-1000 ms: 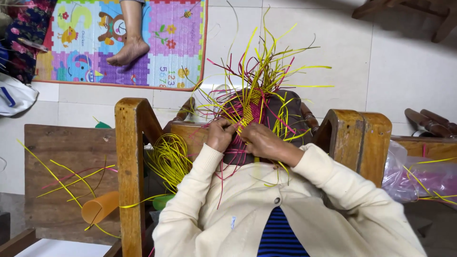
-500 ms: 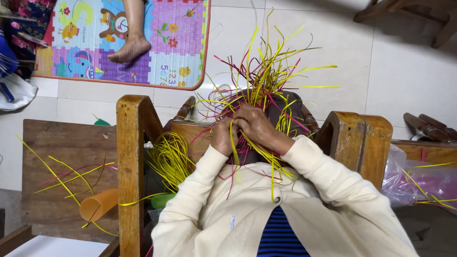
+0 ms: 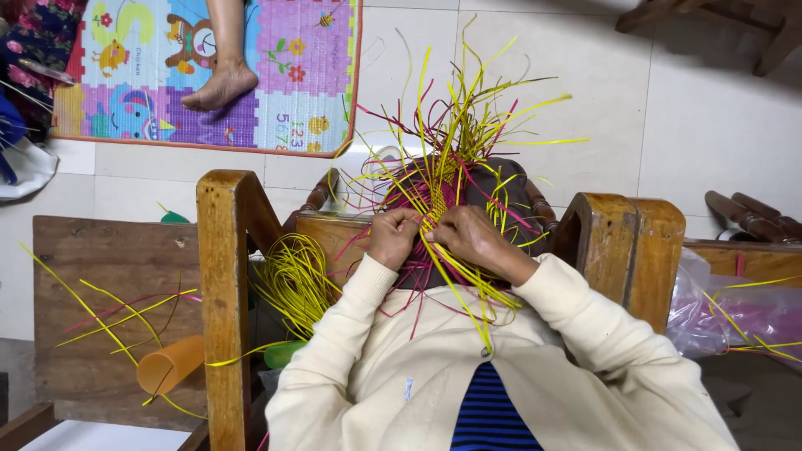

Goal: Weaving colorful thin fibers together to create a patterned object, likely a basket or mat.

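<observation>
Woven piece: yellow and magenta strips, checked pattern. Loose strip bundle left of the woven piece: yellow. Cup: orange. Sleeves: cream. Play mat beyond the woven piece: multicoloured squares. Floor tiles: white.

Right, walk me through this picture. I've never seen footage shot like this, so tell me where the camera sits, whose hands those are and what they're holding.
There is no machine here. The camera sits on a person's head and looks down, so the cream sleeves at the bottom are their own arms. Their left hand and right hand meet on a half-woven piece of yellow and pink strips, whose loose ends fan out above. Both hands pinch strips at its edge. The person sits between two wooden chair arms. At left a bundle of yellow strips hangs, and a wooden board carries stray strips and an orange cup. On the tiled floor beyond lies a colourful play mat, with another person's bare foot on it.
</observation>
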